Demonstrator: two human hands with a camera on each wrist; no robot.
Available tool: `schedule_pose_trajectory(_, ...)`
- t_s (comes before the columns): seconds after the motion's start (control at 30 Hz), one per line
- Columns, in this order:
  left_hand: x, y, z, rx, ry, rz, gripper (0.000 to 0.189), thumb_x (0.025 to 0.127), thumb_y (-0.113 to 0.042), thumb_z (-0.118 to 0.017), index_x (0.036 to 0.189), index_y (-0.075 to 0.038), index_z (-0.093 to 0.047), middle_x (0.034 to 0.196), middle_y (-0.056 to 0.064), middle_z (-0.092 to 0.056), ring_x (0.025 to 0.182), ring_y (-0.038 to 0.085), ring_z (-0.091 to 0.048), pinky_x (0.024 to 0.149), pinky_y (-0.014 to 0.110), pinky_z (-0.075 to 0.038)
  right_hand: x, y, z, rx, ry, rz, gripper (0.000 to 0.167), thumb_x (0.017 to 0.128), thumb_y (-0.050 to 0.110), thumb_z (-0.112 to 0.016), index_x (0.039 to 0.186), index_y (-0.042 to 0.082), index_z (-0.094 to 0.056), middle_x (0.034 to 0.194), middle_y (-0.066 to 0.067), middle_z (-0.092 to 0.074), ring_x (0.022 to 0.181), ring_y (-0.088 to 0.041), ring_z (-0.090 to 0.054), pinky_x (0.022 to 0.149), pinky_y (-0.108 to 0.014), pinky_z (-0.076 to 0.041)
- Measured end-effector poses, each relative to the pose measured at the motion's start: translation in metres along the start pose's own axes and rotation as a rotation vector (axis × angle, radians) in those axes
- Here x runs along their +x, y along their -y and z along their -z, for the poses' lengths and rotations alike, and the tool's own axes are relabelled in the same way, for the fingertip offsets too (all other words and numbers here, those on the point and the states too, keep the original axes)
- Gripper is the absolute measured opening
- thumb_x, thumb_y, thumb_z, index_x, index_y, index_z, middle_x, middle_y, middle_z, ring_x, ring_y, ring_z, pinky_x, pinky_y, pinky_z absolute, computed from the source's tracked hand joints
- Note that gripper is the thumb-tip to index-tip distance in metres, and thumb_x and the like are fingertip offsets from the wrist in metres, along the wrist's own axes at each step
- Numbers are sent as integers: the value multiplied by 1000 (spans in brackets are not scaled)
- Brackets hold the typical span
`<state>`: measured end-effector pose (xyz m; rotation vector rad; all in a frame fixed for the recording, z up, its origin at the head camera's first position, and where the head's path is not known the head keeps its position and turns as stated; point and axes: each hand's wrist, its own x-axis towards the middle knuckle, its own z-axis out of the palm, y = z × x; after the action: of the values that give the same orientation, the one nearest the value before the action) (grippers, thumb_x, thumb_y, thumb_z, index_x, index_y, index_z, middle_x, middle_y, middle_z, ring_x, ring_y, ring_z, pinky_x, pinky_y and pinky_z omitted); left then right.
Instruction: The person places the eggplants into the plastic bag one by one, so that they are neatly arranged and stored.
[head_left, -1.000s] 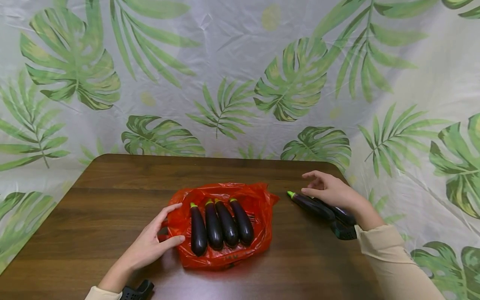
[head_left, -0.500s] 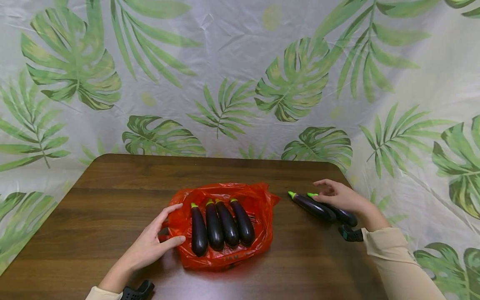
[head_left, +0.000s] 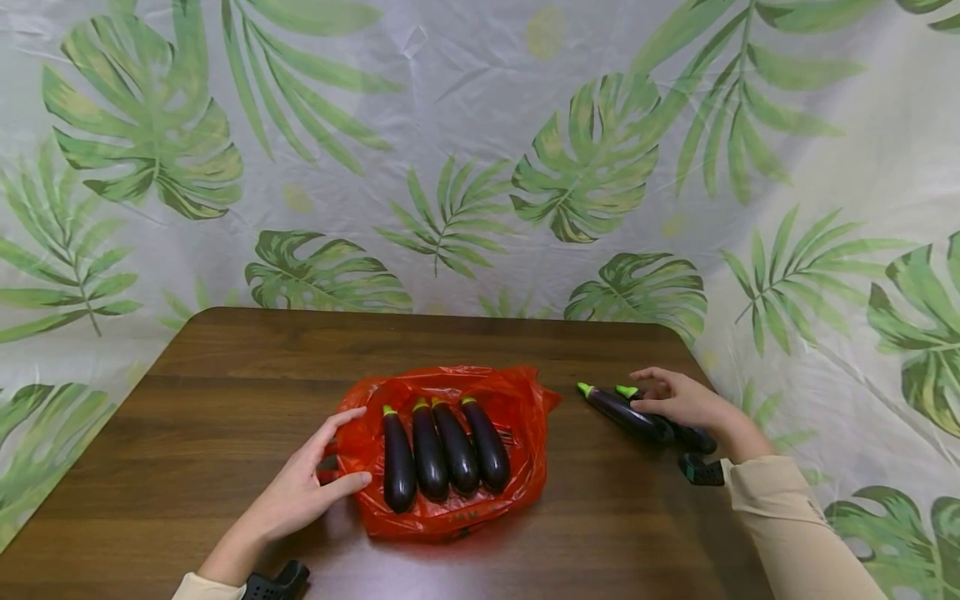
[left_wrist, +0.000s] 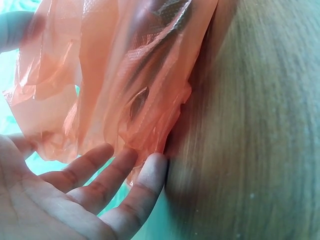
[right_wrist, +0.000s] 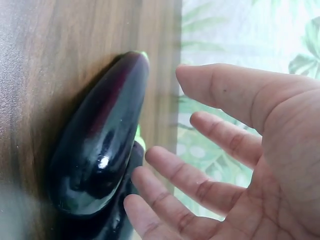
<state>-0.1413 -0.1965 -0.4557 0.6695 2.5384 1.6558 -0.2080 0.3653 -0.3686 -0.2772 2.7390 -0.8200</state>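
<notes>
Your right hand is sinking toward the outer eggplant, fingers loose, so it's lying ungrasped; your left hand, unclenched, is touching the red plastic bag.

You're wearing beige, your right sleeve creased up to a bunched cuff, your left sleeve just peeking into view, and you're sporting a chunky black left wrist unit, dotted along its side, plus a black right wrist unit showing a dark-green patch!
</notes>
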Motion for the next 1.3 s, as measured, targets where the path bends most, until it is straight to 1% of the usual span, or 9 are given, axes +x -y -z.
schedule_pose_trajectory(0.13,0,0,0,-6,0,-3,73,98,-20,-79,161,-20,-41,158,19,-52,128,22,-63,91,28,-60,1,-1,-3,-35,-6,3,58,103,22,-72,149,-7,-51,110,-18,-74,99,-26,-66,84,-40,-52)
schedule_pose_trajectory(0.33,0,1,0,-11,-1,1,74,98,-20,-79,161,-17,-41,159,21,-50,131,39,-61,91,28,-60,5,-4,-6,-85,-3,4,58,101,21,-75,148,-6,-54,108,-17,-73,96,-25,-67,81,-41,-53)
schedule_pose_trajectory(0.47,0,1,0,-13,1,1,74,98,-19,-79,161,-16,-41,159,22,-50,132,42,-61,91,28,-60,7,-5,-7,-89,-2,-3,57,100,21,-75,147,-6,-56,110,-20,-71,99,-31,-68,85,-48,-56)
schedule_pose_trajectory(0.63,0,0,0,-10,1,5,73,98,-20,-78,161,-20,-41,158,20,-52,131,36,-62,91,28,-60,7,-4,-6,-81,20,-16,57,99,19,-76,146,-5,-57,119,-28,-70,110,-42,-68,91,-56,-57)
schedule_pose_trajectory(0.73,0,0,0,-8,2,9,73,98,-20,-79,161,-22,-42,158,19,-52,130,29,-63,92,28,-60,7,-5,-6,-80,34,-15,58,96,17,-78,145,-5,-57,122,-31,-70,115,-47,-66,93,-58,-57)
schedule_pose_trajectory(0.8,0,1,1,-6,2,11,73,98,-21,-79,161,-23,-42,158,19,-52,130,29,-63,91,28,-60,8,-5,-7,-76,40,-13,59,94,15,-79,145,-6,-57,122,-32,-70,117,-49,-65,93,-59,-57)
schedule_pose_trajectory(1.0,1,1,0,-10,4,11,73,98,-19,-78,161,-21,-41,158,21,-51,132,41,-61,91,27,-59,10,-6,-9,-72,54,-7,59,91,11,-81,143,-6,-58,119,-32,-70,114,-48,-66,91,-55,-57)
schedule_pose_trajectory(1.17,1,2,0,-18,9,11,73,98,-18,-78,161,-20,-41,159,22,-49,134,42,-60,91,27,-59,10,-5,-14,-60,60,-17,59,89,11,-83,142,-5,-60,117,-31,-70,111,-44,-67,87,-47,-57)
schedule_pose_trajectory(1.3,1,2,0,-21,9,15,73,98,-19,-78,161,-20,-41,158,22,-50,134,42,-60,91,27,-59,9,-4,-16,-51,60,-19,59,89,10,-83,141,-5,-61,116,-29,-70,110,-41,-67,86,-46,-57)
